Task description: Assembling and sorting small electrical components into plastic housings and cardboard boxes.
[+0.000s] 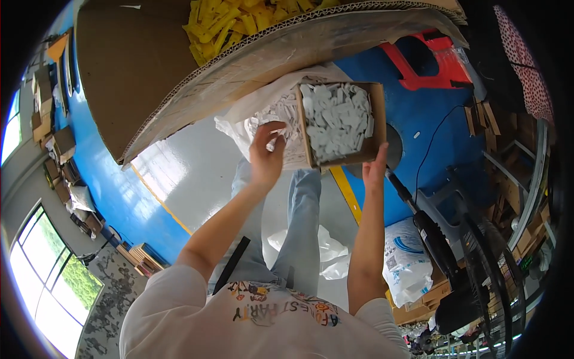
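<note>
Cardboard box (342, 122) of small white plastic pieces (336, 116) sat tipped up in front of the person, above their knees, its open top facing the camera and heaped nearly to the rim. The right hand (375, 167) was pressed flat against the box's lower right corner, fingers together, steadying rather than gripping it. The left hand (266, 154) was closed with curled fingers on the white plastic bag (263, 113) just beside the box's left wall, where more white pieces lay. Judged from its thin walls and loose fill, the box looked light but floppy, and the pieces would likely spill if it tilted further; a hold under the base or on two opposite walls seemed safest. Beyond it lay the grey and blue floor (197, 173), a large corrugated carton (179, 78) of yellow parts (239, 21), and a red stool (427, 60).
</note>
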`<state>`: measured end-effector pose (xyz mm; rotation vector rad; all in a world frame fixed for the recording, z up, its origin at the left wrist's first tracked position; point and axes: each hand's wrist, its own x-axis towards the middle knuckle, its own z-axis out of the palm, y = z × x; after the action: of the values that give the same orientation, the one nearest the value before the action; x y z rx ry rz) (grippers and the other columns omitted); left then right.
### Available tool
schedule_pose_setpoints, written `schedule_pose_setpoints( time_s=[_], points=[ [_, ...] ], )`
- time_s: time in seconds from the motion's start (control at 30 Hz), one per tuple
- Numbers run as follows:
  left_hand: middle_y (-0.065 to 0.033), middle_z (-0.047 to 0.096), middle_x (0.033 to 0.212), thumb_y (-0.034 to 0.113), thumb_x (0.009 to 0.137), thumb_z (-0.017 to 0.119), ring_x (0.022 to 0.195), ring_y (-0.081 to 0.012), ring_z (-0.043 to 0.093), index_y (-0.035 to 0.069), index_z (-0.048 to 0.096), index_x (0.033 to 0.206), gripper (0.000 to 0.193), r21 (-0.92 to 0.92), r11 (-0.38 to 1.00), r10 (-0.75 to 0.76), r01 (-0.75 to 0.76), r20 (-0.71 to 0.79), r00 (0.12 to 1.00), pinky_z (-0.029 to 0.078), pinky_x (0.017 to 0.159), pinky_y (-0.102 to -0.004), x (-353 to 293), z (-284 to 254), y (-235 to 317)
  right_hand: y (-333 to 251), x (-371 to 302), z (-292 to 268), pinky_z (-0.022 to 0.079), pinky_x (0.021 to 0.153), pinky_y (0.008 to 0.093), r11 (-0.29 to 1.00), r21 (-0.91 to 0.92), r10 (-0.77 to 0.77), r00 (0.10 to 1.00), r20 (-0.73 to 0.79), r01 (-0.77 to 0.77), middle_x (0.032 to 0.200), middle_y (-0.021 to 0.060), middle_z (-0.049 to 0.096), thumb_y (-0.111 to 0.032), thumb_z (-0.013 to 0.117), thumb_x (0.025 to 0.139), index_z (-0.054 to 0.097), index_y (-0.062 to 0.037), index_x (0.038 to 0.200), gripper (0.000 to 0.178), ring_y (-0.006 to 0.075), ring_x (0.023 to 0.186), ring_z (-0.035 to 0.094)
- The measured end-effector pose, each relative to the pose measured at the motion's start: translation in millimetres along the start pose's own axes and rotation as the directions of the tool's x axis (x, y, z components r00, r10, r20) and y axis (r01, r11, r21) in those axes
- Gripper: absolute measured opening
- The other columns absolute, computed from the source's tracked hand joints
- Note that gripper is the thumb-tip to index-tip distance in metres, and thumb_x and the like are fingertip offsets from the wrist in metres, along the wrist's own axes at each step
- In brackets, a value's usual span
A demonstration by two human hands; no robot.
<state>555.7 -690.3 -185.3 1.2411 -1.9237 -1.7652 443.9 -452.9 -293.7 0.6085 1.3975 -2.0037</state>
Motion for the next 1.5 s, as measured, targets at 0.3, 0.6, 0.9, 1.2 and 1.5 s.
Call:
schedule_pose_setpoints(
  time_s=[0.3, 0.6, 0.9, 1.2, 1.5],
  points=[
    [-0.0032, 0.046, 0.124, 0.034, 0.084, 0.064, 0.114, -0.0166, 0.044, 0.013, 0.027, 0.137, 0.067, -0.428, 0.671, -0.373, 0.606, 0.511, 0.774, 0.038, 0.094, -0.0325, 15, -10, -17, -12, -52, 50, 0.036, 0.09, 0.0267, 0.965, -0.216, -0.163, 0.985, -0.058, 0.147, 0.122, 0.0063, 0.049, -0.048, 0.049, 0.089, 0.04, -0.003, 0.132, 0.062, 0.0164, 0.109, 0.047],
    [-0.0055, 0.058, 0.091, 0.018, 0.075, 0.055, 0.071, -0.0165, 0.055, -0.001, 0.05, 0.113, 0.043, -0.4, 0.667, -0.519, 0.629, 0.358, 0.777, 0.046, 0.06, -0.0322, -12, -146, -86, -24, -141, 94, 0.037, 0.096, 0.0303, 0.971, -0.069, 0.238, 0.928, 0.286, -0.228, 0.125, 0.0101, 0.047, -0.03, 0.051, 0.092, 0.036, -0.0028, 0.131, 0.05, 0.0175, 0.115, 0.046],
    [-0.0143, 0.058, 0.101, 0.021, 0.066, 0.06, 0.09, -0.0272, 0.059, -0.004, 0.047, 0.116, 0.058, -0.448, 0.563, -0.604, 0.694, 0.349, 0.716, 0.05, 0.081, -0.0368, -27, -206, -3, 59, 81, 132, 0.045, 0.086, 0.0408, 0.049, -0.843, -0.048, 0.844, 0.534, 0.536, 0.121, 0.0178, 0.05, -0.021, 0.063, 0.08, 0.054, -0.0083, 0.116, 0.039, 0.0322, 0.107, 0.052],
    [-0.0056, 0.057, 0.081, 0.02, 0.066, 0.06, 0.072, -0.0173, 0.057, 0.001, 0.055, 0.101, 0.039, -0.485, 0.626, -0.592, 0.611, 0.215, 0.777, 0.048, 0.064, -0.0291, -25, -219, -31, 173, 39, 167, 0.037, 0.079, 0.0642, -0.548, -0.548, 0.283, 0.756, 0.591, 0.633, 0.125, 0.0164, 0.037, -0.029, 0.061, 0.077, 0.055, -0.0312, 0.114, 0.037, 0.0485, 0.113, 0.039],
    [-0.0141, 0.057, 0.106, 0.019, 0.071, 0.054, 0.096, -0.0241, 0.057, -0.003, 0.046, 0.119, 0.054, -0.495, 0.609, -0.541, 0.62, 0.312, 0.781, 0.046, 0.083, -0.0335, -28, -206, -9, 125, 67, 123, 0.049, 0.08, 0.037, -0.121, -0.651, 0.577, 0.587, 0.568, 0.749, 0.097, 0.0188, 0.063, -0.018, 0.071, 0.066, 0.058, -0.0138, 0.114, 0.05, 0.0332, 0.092, 0.061]
  ],
)
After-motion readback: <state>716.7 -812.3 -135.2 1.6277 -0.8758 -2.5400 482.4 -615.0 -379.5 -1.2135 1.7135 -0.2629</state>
